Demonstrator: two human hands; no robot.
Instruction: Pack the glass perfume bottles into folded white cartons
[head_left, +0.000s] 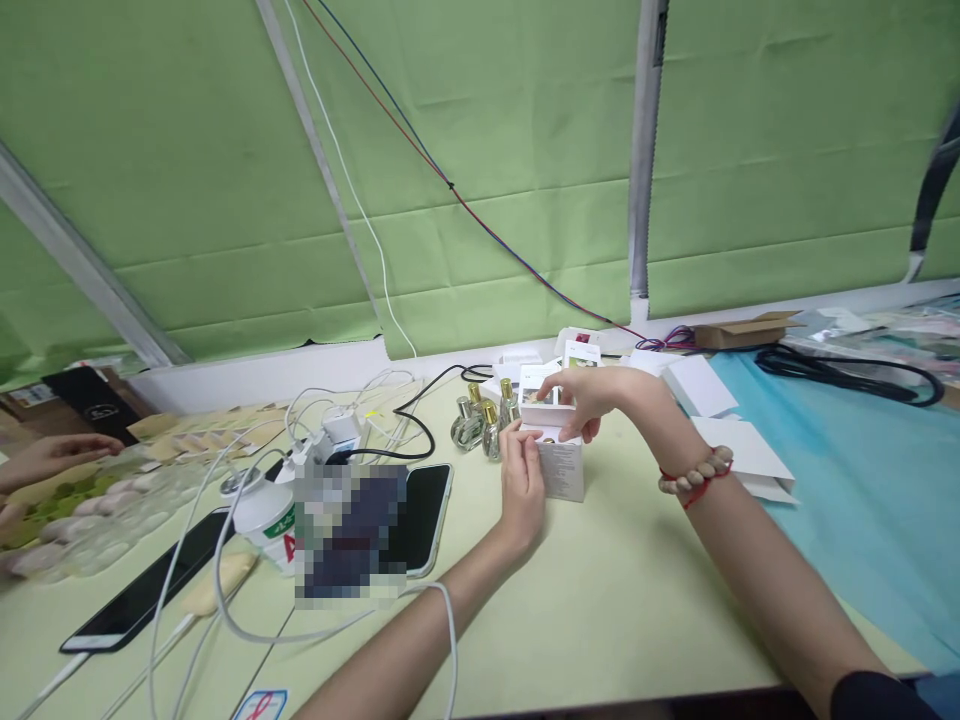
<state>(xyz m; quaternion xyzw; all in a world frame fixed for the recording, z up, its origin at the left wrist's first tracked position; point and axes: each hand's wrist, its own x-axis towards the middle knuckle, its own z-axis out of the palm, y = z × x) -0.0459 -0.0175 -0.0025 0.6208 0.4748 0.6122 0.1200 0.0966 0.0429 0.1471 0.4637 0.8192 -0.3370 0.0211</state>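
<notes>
A small white printed box (564,472) stands upright on the table, its top open. A gold cap (550,440) shows just inside the opening. My left hand (523,485) is closed around the box's left side, fingers pressed along its upper edge. My right hand (583,400) reaches over from the right, fingers bent down around the raised white flap (541,413) at the top; its fingertips are partly hidden. Just left of the box stand several glass perfume bottles with gold caps (491,432). More white boxes with pictures (582,353) are behind my right hand.
White cartons (742,455) lie to the right on blue sheeting (847,500), near a black cable (847,372). Left are a phone (429,520), a white bottle (262,515), a tangle of chargers (322,440) and another phone (150,580). Another person's hand (64,455) is at far left.
</notes>
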